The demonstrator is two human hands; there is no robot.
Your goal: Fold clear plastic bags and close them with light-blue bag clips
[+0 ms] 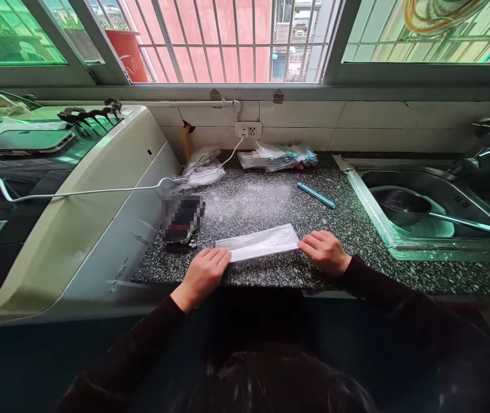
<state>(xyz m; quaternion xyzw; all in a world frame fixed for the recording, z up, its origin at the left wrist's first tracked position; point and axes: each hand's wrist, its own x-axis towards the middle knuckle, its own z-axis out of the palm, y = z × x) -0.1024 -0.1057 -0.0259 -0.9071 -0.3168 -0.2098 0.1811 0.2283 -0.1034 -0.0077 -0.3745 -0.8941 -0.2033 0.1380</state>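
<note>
A long clear plastic bag (260, 242) lies flat near the front edge of the speckled granite counter (271, 201). My left hand (204, 272) grips its left end with curled fingers. My right hand (325, 251) pinches its right end, fingers closed on the plastic. A teal strip (316, 195) lies on the counter behind the bag. A stack of packaged items (282, 156) rests against the back wall.
A washing machine (77, 218) stands at the left with a phone (27, 140) and a white cable (98, 191) on it. A steel sink (434, 212) with a bowl (400, 205) is at the right. Crumpled plastic (199, 169) and a dark blurred object (182, 218) sit on the counter.
</note>
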